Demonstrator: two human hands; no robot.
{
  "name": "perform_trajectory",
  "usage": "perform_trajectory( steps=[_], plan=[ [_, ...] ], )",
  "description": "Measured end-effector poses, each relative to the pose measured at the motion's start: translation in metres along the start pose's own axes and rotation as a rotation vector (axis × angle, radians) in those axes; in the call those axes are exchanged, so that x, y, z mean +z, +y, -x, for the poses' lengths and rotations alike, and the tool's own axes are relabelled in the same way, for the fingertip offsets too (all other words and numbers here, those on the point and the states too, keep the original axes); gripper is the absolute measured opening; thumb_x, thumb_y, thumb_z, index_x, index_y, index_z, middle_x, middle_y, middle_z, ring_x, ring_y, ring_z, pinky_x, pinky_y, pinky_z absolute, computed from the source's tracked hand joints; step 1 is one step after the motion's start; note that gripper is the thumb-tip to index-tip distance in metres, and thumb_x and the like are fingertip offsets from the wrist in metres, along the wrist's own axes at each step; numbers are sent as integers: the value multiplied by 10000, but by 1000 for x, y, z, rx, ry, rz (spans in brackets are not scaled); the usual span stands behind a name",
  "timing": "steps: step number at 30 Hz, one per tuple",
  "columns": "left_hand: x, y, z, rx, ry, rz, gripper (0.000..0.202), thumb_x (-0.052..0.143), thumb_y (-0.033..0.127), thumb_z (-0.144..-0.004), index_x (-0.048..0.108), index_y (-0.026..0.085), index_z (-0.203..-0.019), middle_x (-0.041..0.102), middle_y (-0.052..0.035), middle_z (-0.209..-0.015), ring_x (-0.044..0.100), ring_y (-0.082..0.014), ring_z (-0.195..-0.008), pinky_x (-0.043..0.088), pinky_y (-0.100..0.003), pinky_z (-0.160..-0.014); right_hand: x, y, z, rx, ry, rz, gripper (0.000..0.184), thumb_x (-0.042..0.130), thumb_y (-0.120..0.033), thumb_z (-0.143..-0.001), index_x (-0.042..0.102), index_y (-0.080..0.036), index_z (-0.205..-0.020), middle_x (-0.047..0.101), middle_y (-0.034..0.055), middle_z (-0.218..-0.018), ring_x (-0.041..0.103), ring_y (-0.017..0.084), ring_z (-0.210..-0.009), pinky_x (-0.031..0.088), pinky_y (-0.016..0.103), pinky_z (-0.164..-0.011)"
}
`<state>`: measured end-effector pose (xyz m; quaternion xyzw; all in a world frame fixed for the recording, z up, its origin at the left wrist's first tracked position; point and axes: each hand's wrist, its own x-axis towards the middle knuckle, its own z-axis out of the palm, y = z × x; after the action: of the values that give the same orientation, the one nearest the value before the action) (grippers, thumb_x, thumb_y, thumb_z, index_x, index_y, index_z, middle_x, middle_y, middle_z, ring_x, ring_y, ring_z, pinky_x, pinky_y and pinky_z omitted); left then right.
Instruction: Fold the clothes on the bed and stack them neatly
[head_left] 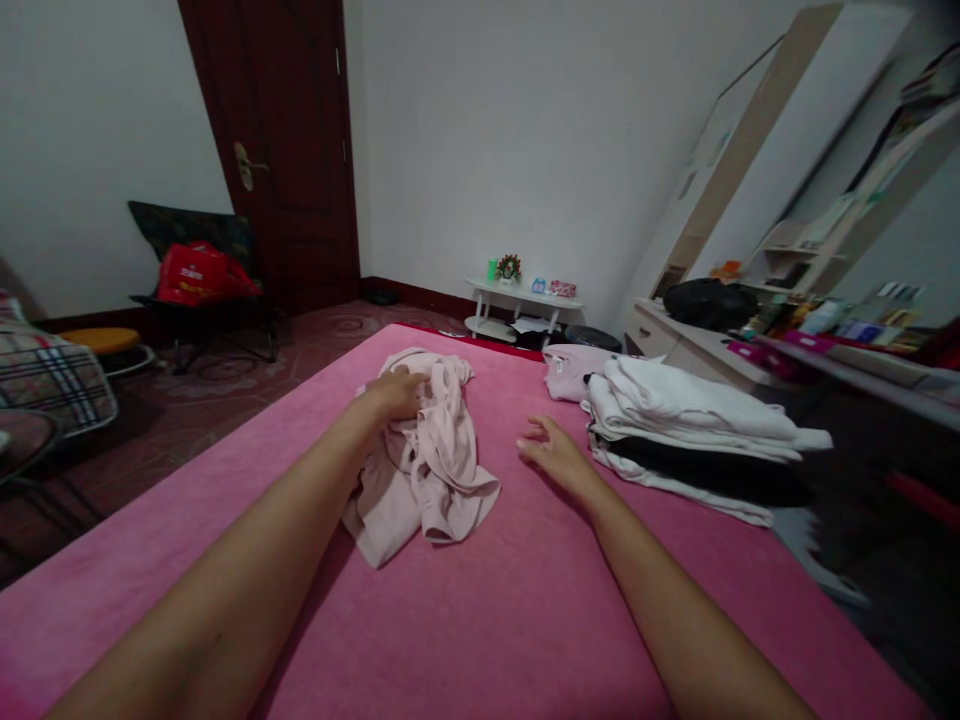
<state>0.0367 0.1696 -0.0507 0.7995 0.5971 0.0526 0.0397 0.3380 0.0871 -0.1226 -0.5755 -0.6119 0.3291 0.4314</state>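
A crumpled light pink garment (450,440) lies on the pink bed cover (465,630), left of the middle. My left hand (399,392) is on its upper left part, fingers bent into the cloth and closed on it; the fingertips are partly hidden in the folds. Over the bare cover to the right of the garment is my right hand (551,450), its fingers apart and slightly curled, holding nothing. Beside it on the right lies a stack of folded white clothes (690,405), with a black folded garment (697,470) among the lower layers.
Behind the stack lies a pale pink folded garment (570,368). A small white table (517,292) stands against the far wall. On the left, a chair carries a red bag (202,272). A dresser (667,335) crowded with bottles stands on the right. The door (285,150) is shut.
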Motion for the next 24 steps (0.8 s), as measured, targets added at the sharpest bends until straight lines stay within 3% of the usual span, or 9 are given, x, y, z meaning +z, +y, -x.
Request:
perform_trajectory(
  steps=[3, 5, 11, 13, 15, 18, 20, 22, 24],
  plan=[
    [-4, 5, 5, 63, -135, -62, 623, 539, 359, -793, 436, 220, -1391, 550, -139, -1317, 556, -256, -1175, 445, -316, -947, 0, 5, -2, -23, 24, -16, 446, 641, -362, -723, 554, -155, -1108, 651, 95, -1025, 624, 120, -635, 517, 272, -591],
    [-3, 13, 10, 88, -164, -59, 617, 544, 408, -784, 462, 217, -1366, 570, -133, -1310, 574, -264, -1152, 459, -320, -923, 1, 5, -1, -45, 38, 20, 364, 610, -348, -730, 599, -142, -1030, 669, 92, -970, 628, 142, -660, 523, 291, -621],
    [-3, 30, 28, 167, -21, -22, 593, 590, 445, -730, 543, 285, -1299, 669, -93, -1164, 628, -290, -1044, 488, -341, -818, 3, -7, 8, -202, 68, 295, 208, 568, -283, -736, 696, -171, -854, 662, 65, -902, 613, 179, -814, 497, 309, -760],
    [-21, 23, 25, 181, 1, -49, 591, 626, 420, -697, 570, 307, -1274, 686, -81, -1122, 635, -299, -1011, 478, -352, -815, 3, -11, 9, -209, 61, 314, 190, 561, -271, -745, 701, -179, -834, 655, 60, -892, 607, 179, -820, 488, 310, -766],
    [-52, 13, 12, 164, 78, -108, 597, 661, 406, -664, 592, 319, -1251, 682, -73, -1115, 619, -317, -1023, 453, -375, -857, 4, -12, 9, -210, 59, 321, 176, 557, -260, -752, 700, -187, -826, 656, 53, -886, 605, 180, -822, 479, 315, -777],
    [-100, -5, -24, 121, 285, -186, 657, 655, 404, -697, 508, 344, -1334, 597, -59, -1251, 520, -337, -1173, 354, -436, -993, 5, -11, 7, -216, 76, 346, 160, 557, -254, -761, 698, -195, -811, 657, 45, -865, 601, 182, -811, 469, 321, -782],
    [-115, -14, -50, 157, 384, -222, 663, 623, 385, -754, 437, 341, -1389, 483, -72, -1386, 410, -348, -1280, 237, -505, -1064, 5, -10, 6, -225, 83, 357, 159, 557, -263, -770, 698, -198, -801, 655, 45, -859, 601, 186, -808, 467, 317, -769],
    [-106, -21, -68, 149, 434, -216, 689, 594, 434, -796, 364, 321, -1436, 323, -100, -1504, 274, -367, -1362, 111, -574, -1087, 4, -9, 6, -250, 72, 354, 164, 551, -270, -782, 698, -202, -800, 654, 46, -869, 604, 190, -819, 467, 314, -764],
    [-74, -23, -74, 81, 342, -144, 715, 553, 546, -811, 344, 300, -1449, 215, -133, -1552, 184, -394, -1393, 59, -626, -1070, 3, -8, 7, -279, 59, 345, 163, 546, -265, -788, 699, -209, -800, 656, 46, -886, 605, 191, -832, 467, 312, -767]
  ],
)
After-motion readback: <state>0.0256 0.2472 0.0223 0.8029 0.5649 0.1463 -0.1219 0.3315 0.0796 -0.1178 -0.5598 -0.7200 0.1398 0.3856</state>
